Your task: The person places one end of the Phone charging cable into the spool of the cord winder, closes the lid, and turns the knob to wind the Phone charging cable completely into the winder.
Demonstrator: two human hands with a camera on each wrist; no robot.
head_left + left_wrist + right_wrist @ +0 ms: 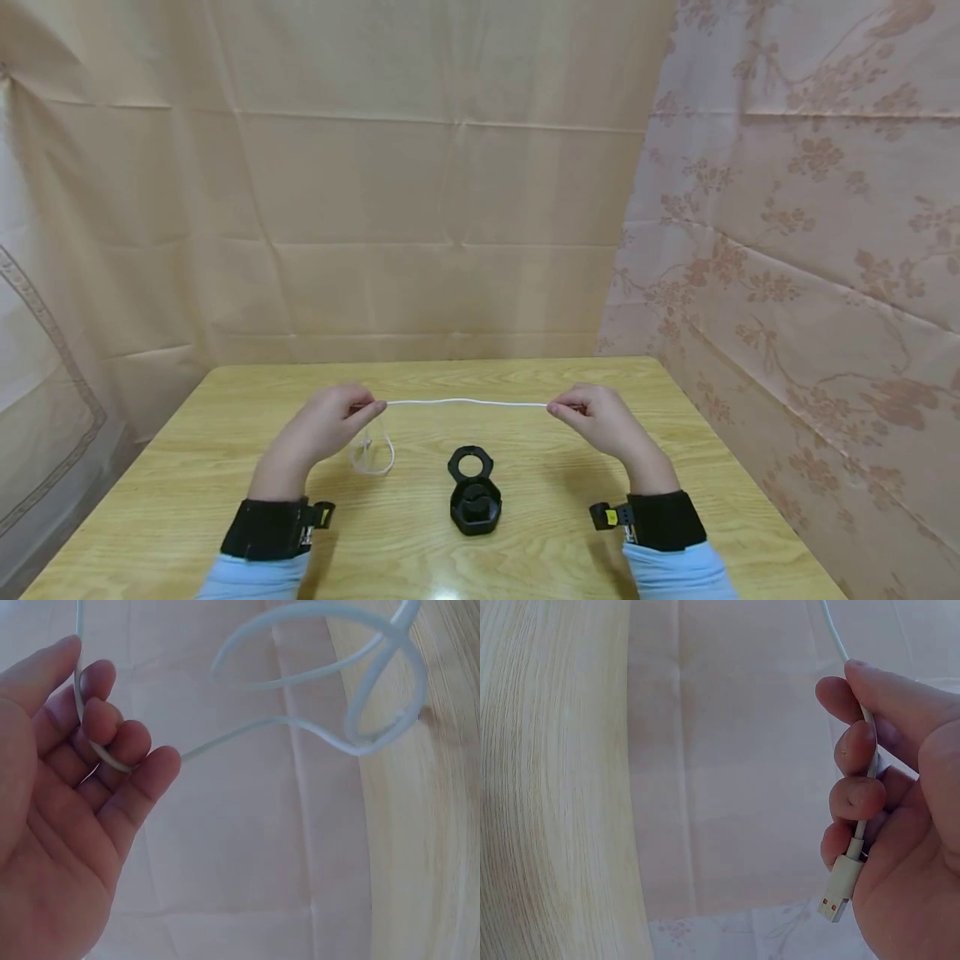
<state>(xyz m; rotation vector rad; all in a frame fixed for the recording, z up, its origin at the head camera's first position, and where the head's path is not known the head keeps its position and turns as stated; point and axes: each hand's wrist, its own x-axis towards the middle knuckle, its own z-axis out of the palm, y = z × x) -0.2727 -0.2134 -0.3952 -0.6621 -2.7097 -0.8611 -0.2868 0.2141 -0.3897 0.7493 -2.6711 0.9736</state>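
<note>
A white USB cable [467, 402] runs nearly straight between both hands, above the table. My left hand [337, 419] pinches it between thumb and fingers; in the left wrist view the cable [225, 737] passes across the curled fingers and hangs off in loose loops. My right hand [600, 419] grips the other side, and its USB plug [840, 889] sticks out below the little finger in the right wrist view. Between the forearms, a black octagonal case [476, 507] with its ring-shaped lid [471, 463] raised stands on the table.
The wooden table [405, 550] reaches back to a beige curtain [360, 208]. A flower-patterned cloth [810, 275] hangs along the right side. Black bands with small cameras sit on both wrists.
</note>
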